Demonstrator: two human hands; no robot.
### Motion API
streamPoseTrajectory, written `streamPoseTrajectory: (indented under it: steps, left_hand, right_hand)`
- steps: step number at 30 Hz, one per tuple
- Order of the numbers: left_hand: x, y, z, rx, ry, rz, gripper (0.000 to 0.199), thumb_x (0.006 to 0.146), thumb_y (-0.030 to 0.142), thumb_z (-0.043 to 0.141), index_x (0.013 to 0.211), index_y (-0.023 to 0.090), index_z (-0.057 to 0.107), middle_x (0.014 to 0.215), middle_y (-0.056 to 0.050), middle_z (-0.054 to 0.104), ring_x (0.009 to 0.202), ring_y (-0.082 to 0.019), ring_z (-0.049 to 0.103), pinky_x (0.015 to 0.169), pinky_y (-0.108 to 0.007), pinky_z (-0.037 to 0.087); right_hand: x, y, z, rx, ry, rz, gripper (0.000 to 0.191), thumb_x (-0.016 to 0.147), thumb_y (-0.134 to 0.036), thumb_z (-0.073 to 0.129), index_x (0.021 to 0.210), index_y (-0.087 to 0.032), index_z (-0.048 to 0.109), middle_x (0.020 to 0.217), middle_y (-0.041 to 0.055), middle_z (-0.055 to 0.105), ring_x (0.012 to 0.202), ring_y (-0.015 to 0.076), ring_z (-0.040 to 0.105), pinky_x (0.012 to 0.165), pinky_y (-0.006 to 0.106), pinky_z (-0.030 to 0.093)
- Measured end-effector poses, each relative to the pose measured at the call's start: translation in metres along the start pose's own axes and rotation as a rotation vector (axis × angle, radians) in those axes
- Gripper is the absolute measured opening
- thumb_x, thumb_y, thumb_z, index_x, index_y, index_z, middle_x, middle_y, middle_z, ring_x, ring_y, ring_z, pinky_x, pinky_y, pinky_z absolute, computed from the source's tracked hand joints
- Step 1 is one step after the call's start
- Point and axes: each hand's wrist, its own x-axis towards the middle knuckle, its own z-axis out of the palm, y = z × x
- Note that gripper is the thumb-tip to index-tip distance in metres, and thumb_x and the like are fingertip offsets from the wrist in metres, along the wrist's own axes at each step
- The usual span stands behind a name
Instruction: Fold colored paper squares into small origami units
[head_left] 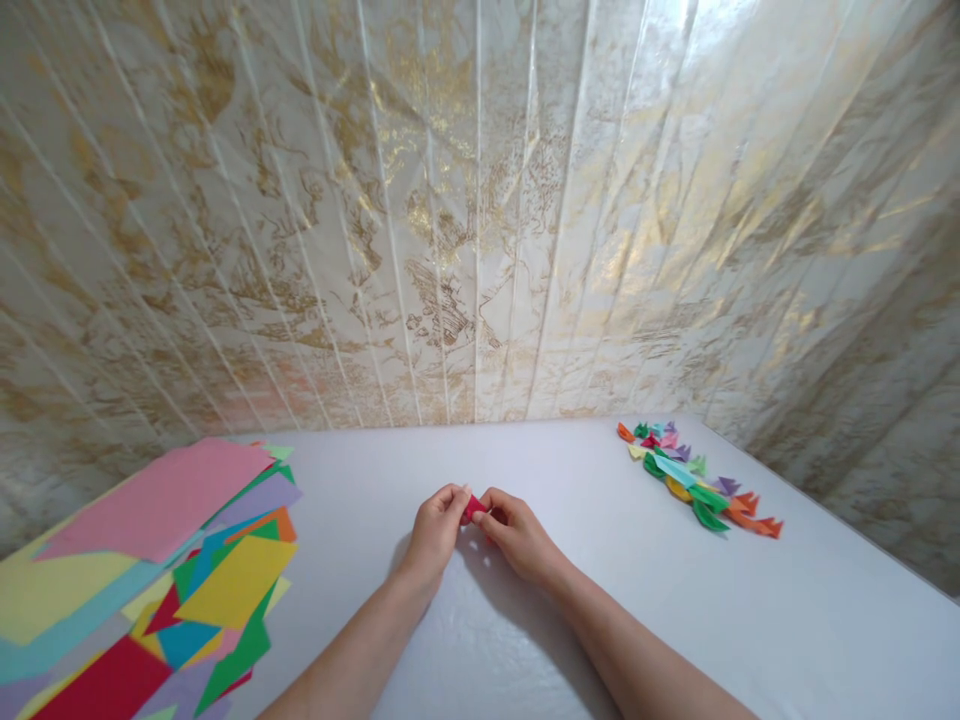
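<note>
A small piece of folded red paper (473,508) is held between my two hands, a little above the white table. My left hand (441,522) pinches its left side between thumb and fingers. From the right, my right hand (514,532) grips the other side with thumb and curled fingers. The fingertips cover much of the paper, so its full shape is hidden. Both forearms reach in from the lower edge of the view.
Loose coloured paper sheets lie at the left, with a large pink sheet (172,490) and a yellow piece (238,582) on top. Small folded paper pieces (709,498) sit in rows at the back right of the white table (360,470). A gold-patterned curtain (450,220) hangs behind.
</note>
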Motion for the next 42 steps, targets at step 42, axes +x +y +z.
streamPoseTrajectory:
  steps: [42]
  left_hand:
    - [-0.001,0.003,-0.002,-0.052,0.021,-0.006,0.035,0.068,0.050,0.070,0.069,0.017,0.058,0.062,0.004,0.056,0.060,-0.010,0.048,0.060,-0.021,0.038]
  right_hand:
    - [0.002,0.002,-0.003,0.117,-0.048,0.055,0.033,0.085,-0.046,0.053,0.067,-0.019,0.050,0.047,-0.0059,0.048,0.044,0.0091,0.043,0.050,0.023,0.035]
